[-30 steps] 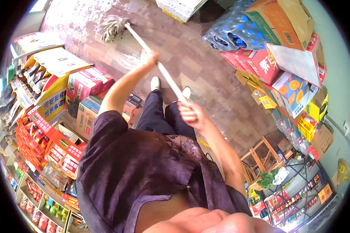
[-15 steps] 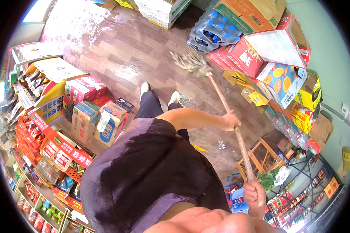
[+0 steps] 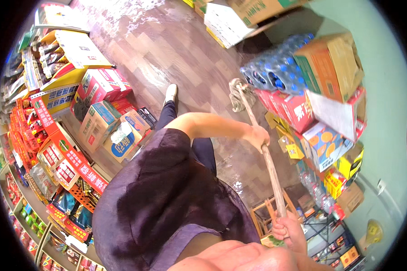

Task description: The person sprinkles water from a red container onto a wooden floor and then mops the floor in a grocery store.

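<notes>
Both my hands grip a mop with a long wooden handle (image 3: 272, 174). My left hand (image 3: 258, 137) closes round the upper-middle of the pole, that arm reaching across my body. Lower in view, near the handle's near end, my right hand (image 3: 288, 229) is wrapped round it. The grey stringy mop head (image 3: 238, 100) lies on the wood-patterned floor (image 3: 199, 67), close beside red cartons (image 3: 285, 108) and shrink-wrapped blue-capped bottles (image 3: 276, 67). One of my pale shoes (image 3: 171, 93) shows; the other foot is hidden.
Wet, shiny patches mark the floor at the far left. Stacked cartons (image 3: 108, 128) and snack shelves (image 3: 32, 212) line my left. On the right, an orange-printed box (image 3: 325, 144) and a brown carton (image 3: 327, 67) stand along the wall. A wooden stool (image 3: 266, 217) stands near my right hand.
The mop head has swung right and nearer, toward the red cartons and bottles. The view has turned, and one shoe has gone out of sight. Both hands keep hold of the handle.
</notes>
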A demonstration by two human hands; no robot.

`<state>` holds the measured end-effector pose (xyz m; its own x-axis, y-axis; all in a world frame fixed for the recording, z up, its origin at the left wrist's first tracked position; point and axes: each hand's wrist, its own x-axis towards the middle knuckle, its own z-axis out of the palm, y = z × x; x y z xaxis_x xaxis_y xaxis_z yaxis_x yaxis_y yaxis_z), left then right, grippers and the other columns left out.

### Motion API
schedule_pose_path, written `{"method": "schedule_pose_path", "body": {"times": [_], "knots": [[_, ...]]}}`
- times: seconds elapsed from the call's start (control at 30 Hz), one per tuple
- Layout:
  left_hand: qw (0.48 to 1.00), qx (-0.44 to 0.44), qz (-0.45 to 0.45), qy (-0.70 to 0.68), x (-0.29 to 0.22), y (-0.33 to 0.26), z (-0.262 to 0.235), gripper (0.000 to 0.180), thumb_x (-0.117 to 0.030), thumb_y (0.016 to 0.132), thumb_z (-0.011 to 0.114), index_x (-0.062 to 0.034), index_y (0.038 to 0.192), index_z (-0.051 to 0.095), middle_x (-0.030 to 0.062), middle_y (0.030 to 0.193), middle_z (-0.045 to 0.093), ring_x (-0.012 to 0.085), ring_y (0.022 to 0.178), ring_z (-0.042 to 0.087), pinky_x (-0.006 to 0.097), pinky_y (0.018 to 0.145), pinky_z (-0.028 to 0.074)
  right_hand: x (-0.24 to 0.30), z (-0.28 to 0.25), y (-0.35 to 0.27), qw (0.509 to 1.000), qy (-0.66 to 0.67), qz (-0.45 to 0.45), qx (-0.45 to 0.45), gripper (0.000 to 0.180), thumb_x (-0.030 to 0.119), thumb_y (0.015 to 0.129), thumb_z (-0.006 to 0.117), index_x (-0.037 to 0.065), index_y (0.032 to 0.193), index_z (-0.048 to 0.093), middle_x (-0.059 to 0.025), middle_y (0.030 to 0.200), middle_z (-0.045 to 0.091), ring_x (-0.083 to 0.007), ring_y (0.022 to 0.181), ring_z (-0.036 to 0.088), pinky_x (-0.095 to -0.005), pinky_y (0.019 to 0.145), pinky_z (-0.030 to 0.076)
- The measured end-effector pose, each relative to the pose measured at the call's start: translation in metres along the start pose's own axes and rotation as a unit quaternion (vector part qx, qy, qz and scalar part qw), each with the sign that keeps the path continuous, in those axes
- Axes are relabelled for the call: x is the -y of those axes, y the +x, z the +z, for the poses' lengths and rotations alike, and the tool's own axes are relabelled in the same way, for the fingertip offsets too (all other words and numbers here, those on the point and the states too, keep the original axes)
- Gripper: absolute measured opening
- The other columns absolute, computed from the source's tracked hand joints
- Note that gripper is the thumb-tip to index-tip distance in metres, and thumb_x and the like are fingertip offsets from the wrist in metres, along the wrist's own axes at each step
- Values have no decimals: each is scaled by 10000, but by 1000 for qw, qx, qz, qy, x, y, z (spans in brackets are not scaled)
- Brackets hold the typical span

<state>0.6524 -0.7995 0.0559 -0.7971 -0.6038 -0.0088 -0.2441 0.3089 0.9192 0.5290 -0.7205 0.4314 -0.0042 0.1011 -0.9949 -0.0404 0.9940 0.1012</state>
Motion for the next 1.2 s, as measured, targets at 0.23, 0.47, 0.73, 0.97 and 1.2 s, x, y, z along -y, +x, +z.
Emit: {"method": "schedule_pose_path", "body": {"times": [0.23, 0.47, 0.73, 0.97, 1.2], "knots": [[973, -91, -75, 199, 128, -159, -208, 314, -452, 683, 645, -216, 889, 667, 29, 769, 641, 231, 798, 624, 427, 850, 400, 133, 179, 69, 984, -149, -42, 90, 189, 28, 803, 489, 79, 964, 403, 1, 598, 381, -71, 425, 365, -226, 341, 292], [898, -228, -256, 277, 301, -334, -352, 144, -150, 608, 650, -119, 727, 573, 44, 831, 583, 251, 886, 588, 385, 755, 470, 226, 371, 236, 878, -368, -222, 213, 135, 127, 823, 518, 81, 868, 399, 16, 577, 408, -78, 392, 383, -233, 350, 341], [815, -242, -392, 351, 364, -493, -371, 85, -77, 694, 600, -84, 771, 565, 85, 863, 570, 262, 899, 565, 364, 797, 465, 223, 511, 319, 792, -488, -272, 245, 156, 96, 741, 527, 40, 834, 415, -11, 572, 453, -97, 415, 448, -251, 362, 379], [839, -80, -426, 330, 289, -411, -232, 124, -201, 726, 595, -109, 759, 672, 62, 903, 589, 232, 944, 533, 415, 842, 414, 144, 349, 331, 691, -626, -348, 99, 272, 126, 723, 537, 5, 928, 408, -115, 649, 509, -225, 508, 533, -361, 462, 432], [891, 119, -325, 293, 138, -246, -82, 264, -293, 788, 559, -142, 966, 682, 57, 1046, 634, 240, 1074, 510, 539, 961, 266, 64, 161, 184, 582, -771, -255, -43, 291, 132, 739, 560, -9, 947, 413, -287, 826, 581, -459, 806, 561, -511, 701, 446]]}}
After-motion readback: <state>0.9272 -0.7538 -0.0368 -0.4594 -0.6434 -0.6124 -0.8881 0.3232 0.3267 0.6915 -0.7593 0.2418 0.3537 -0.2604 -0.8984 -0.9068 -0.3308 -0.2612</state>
